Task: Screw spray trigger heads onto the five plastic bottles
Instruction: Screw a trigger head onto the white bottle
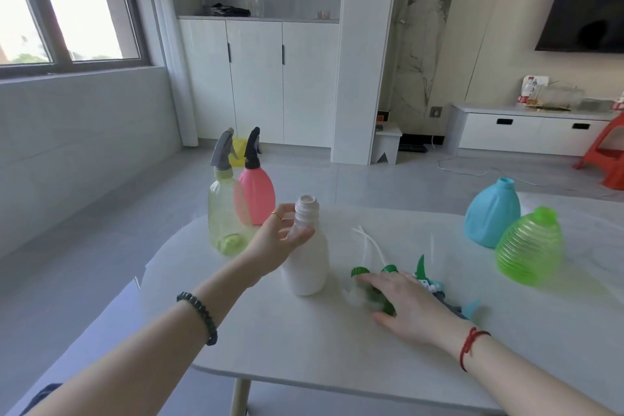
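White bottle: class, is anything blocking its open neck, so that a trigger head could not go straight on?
Nothing visible does. The white bottle stands upright with its threaded neck bare; the left hand is at its shoulder, below the opening. The right hand rests on the loose trigger heads beside it.

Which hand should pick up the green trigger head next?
Right hand: it rests on the green trigger head. The left hand is at the white bottle.
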